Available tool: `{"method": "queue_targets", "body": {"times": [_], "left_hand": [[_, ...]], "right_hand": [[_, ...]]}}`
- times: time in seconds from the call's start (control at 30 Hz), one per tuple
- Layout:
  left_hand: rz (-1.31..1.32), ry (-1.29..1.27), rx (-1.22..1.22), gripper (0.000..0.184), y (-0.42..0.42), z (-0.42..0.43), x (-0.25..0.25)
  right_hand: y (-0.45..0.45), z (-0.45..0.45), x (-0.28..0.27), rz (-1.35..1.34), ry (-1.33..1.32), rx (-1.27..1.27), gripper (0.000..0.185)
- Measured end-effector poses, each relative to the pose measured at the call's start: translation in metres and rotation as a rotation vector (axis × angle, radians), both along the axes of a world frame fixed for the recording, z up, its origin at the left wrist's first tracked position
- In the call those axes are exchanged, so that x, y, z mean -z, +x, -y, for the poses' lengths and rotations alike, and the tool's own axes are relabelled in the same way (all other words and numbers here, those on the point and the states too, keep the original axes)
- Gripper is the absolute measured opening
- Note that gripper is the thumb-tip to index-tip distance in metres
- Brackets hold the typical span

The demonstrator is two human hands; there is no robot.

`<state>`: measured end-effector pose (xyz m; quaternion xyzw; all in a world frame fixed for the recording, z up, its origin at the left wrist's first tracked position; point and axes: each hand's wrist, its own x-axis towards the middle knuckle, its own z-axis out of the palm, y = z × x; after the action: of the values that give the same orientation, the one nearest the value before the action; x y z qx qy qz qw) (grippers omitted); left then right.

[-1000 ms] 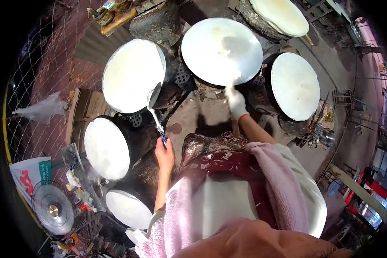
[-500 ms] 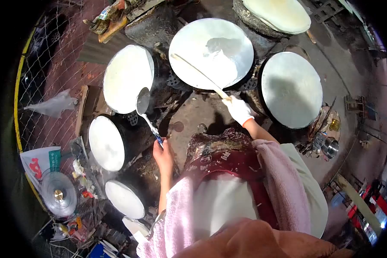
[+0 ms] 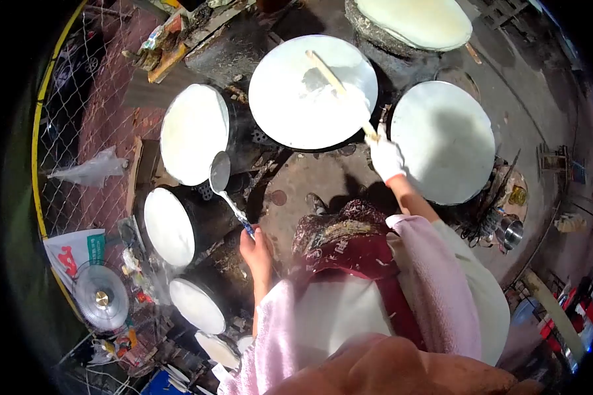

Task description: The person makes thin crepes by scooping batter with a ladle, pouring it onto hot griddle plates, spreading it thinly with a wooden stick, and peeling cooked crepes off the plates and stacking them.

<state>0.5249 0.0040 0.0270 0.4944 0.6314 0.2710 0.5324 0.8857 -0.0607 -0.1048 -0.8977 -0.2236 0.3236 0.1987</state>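
Note:
My right hand [image 3: 387, 158], in a white glove, is closed around the lower end of a wooden spreader [image 3: 325, 71]. The spreader reaches over the large central griddle [image 3: 277, 112], which is coated with white batter; a wetter white patch lies under the stick and a greyish patch beside it. My bare left hand [image 3: 255, 250] grips the blue handle of a metal ladle [image 3: 221, 172]. The ladle's bowl hangs near the lower right rim of the left griddle [image 3: 194, 135], which bears a white round sheet. Whether batter is in the bowl I cannot tell.
More white-covered griddles stand around me: one at right [image 3: 441, 141], one at far right back [image 3: 412, 23], several down the left side [image 3: 169, 227]. A fan [image 3: 101, 297] and wire fence [image 3: 79, 131] are at left. A metal pot [image 3: 509, 232] sits at right.
My right hand has moved right, and the spreader's far end has swung right and away across the central griddle. The wet batter patch has spread and shifted. My left hand still holds the ladle.

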Motion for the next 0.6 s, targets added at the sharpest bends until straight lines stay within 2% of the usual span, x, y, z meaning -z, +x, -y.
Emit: {"method": "queue_targets", "body": {"times": [0.07,0.2,0.27,0.33,0.37,0.4,0.43,0.47,0.5,0.53,0.57,0.6], "left_hand": [[-0.024,0.012,0.002,0.01,0.001,0.002,-0.001],[-0.03,-0.003,-0.091,0.01,0.0,0.015,-0.007],[-0.03,-0.012,-0.092,0.011,-0.006,0.021,-0.01],[-0.016,-0.037,-0.169,0.007,0.003,0.024,-0.024],[-0.056,0.001,-0.153,0.007,-0.003,0.023,-0.02],[-0.086,0.041,-0.136,0.007,-0.012,0.023,-0.008],[-0.114,0.08,-0.121,0.008,-0.015,0.021,-0.002],[-0.059,0.05,-0.142,0.008,-0.009,0.019,-0.007],[-0.003,0.019,-0.166,0.007,0.001,0.015,-0.018],[0.05,-0.014,-0.19,0.007,0.007,0.012,-0.025],[0.095,0.0,-0.186,0.007,0.009,0.008,-0.026],[0.091,0.02,-0.147,0.008,0.007,0.003,-0.024]], "right_hand": [[0.034,-0.032,0.016,0.167,0.009,-0.046,0.064],[0.125,-0.109,0.052,0.285,0.048,-0.048,0.065],[0.155,-0.14,0.032,0.331,-0.029,-0.135,0.061],[0.158,-0.155,0.013,0.474,-0.001,-0.115,0.063],[0.159,-0.162,0.033,0.518,0.083,-0.07,0.065],[0.129,-0.153,-0.02,0.468,0.094,-0.078,0.07],[0.114,-0.144,-0.024,0.348,0.122,-0.143,0.072],[0.1,-0.134,0.023,0.472,0.587,-0.149,0.071],[0.077,-0.116,0.027,0.277,0.628,-0.182,0.065],[0.049,-0.088,0.005,0.31,0.773,-0.225,0.06],[0.029,-0.064,0.01,0.079,0.948,-0.082,0.055],[0.012,-0.039,-0.015,-0.3,0.885,0.172,0.049]]}}
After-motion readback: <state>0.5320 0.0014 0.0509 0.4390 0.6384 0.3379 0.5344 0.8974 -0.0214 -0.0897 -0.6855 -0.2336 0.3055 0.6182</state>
